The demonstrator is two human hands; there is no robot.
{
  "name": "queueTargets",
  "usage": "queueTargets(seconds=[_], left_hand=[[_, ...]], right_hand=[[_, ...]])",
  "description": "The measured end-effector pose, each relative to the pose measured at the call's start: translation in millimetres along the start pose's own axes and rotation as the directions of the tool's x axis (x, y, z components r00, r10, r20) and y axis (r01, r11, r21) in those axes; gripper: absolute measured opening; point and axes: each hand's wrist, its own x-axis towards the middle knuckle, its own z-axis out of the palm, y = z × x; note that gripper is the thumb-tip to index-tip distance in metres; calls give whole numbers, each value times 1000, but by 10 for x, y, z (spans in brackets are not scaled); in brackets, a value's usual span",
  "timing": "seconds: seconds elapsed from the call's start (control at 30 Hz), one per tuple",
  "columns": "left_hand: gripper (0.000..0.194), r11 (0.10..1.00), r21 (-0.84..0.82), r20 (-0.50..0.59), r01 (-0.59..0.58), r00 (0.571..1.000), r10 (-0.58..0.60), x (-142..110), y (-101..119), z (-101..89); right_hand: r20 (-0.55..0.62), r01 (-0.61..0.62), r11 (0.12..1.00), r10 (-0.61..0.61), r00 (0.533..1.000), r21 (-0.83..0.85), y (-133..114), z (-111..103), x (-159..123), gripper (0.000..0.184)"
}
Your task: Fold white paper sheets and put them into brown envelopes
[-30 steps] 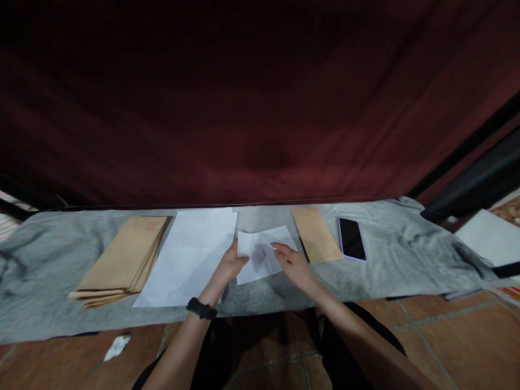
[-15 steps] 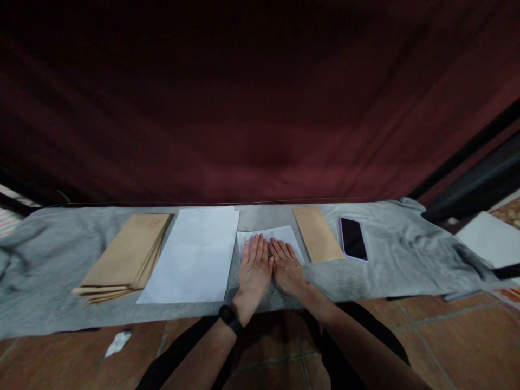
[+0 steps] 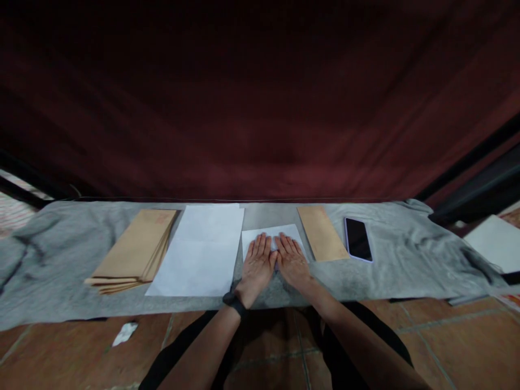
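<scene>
Both hands lie flat, palms down, on a folded white sheet of paper (image 3: 284,228) in the middle of the grey cloth. My left hand (image 3: 259,261) covers the left part of the paper, its fingers stretched out and pointing away from me. Beside it, my right hand (image 3: 293,260) rests on the right part with fingers extended. The thumbs nearly meet at the centre. Much of the folded paper is hidden under the palms. Left of it lie flat white sheets (image 3: 199,254) with a faint crease. A single brown envelope (image 3: 322,233) lies to the right.
A stack of brown envelopes (image 3: 132,246) lies at the left, and a phone (image 3: 358,239) in a purple case at the right. Grey cloth (image 3: 410,254) covers the bench. Behind it hangs a dark red curtain (image 3: 260,135). A white scrap (image 3: 125,333) is on the tiled floor.
My hands have slid slightly apart over the folded paper, the right one moving outward. The whole view has shifted a little; the other items stay where they lay.
</scene>
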Motion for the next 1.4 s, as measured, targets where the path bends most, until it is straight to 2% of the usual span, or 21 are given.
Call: queueTargets(seconds=[0.23, 0.37, 0.5, 0.6, 0.7, 0.77, 0.87, 1.07, 1.23, 1.4], left_hand=[[60, 985, 148, -89, 94, 993, -82, -23, -174, 13], [62, 976, 167, -111, 141, 986, -124, -44, -179, -12], [60, 974, 165, -166, 158, 977, -131, -69, -132, -31], [59, 984, 168, -144, 62, 989, -37, -55, -42, -28], [59, 988, 148, -67, -45, 996, 55, 14, 42, 6], [59, 987, 154, -22, -50, 998, 54, 79, 61, 39], [59, 980, 194, 27, -40, 999, 36, 162, 37, 73], [58, 973, 233, -28, -2, 1000, 9, 174, -96, 24], [60, 970, 238, -81, 55, 996, -37, 128, -206, -34], [60, 965, 246, -111, 91, 992, -65, 68, -222, -64]], right_hand=[[-98, -114, 993, 114, 989, 12, 117, 40, -32, 55], [-132, -146, 989, 149, 980, 29, 155, 56, -90, 56], [-103, -184, 982, 188, 977, 49, 177, 8, -105, 56], [-55, -176, 982, 179, 982, 63, 180, -83, -10, 56], [-7, -71, 992, 72, 997, 102, 132, -154, 150, 53], [22, 0, 992, -3, 1000, 129, 74, -154, 245, 51], [40, 27, 992, -33, 999, 123, -1, -86, 329, 50], [-17, -21, 999, 22, 1000, 27, 72, 46, 333, 49], [-58, -106, 994, 105, 993, -3, 194, 75, 268, 55], [-93, -175, 984, 171, 981, -35, 244, 65, 175, 58]])
